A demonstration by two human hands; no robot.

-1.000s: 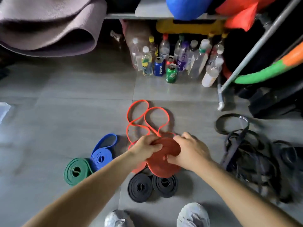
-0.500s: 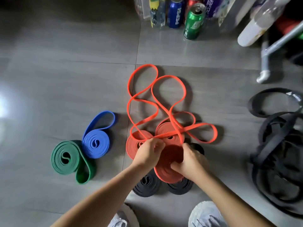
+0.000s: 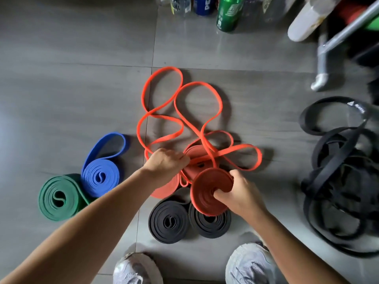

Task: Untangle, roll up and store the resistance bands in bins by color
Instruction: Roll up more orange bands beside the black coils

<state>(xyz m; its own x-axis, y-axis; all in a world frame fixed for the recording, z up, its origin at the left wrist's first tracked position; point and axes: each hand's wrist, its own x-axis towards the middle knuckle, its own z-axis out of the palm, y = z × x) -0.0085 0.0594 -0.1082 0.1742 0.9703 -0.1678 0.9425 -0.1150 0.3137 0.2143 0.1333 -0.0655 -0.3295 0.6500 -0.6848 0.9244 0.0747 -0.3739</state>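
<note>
Moved: red roll (image 3: 211,189), rightward.
Right hand (image 3: 242,193): curled round it.
Left hand (image 3: 166,162): apparently pinching orange band (image 3: 180,119).
Below: black rolls (image 3: 170,221).

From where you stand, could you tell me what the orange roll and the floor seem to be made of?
Orange roll: probably rubber or latex, matte; it coils in thin flexible layers. Floor: likely glazed tile, satin grey; grout lines and soft reflections show.

One wide-angle view from the person's head looks steeply down, close over the grey floor (image 3: 71,89). The left hand (image 3: 166,163) and right hand (image 3: 244,194) sit mid-frame, shoes (image 3: 249,265) at the bottom edge, cans (image 3: 227,15) cropped at the top.
</note>
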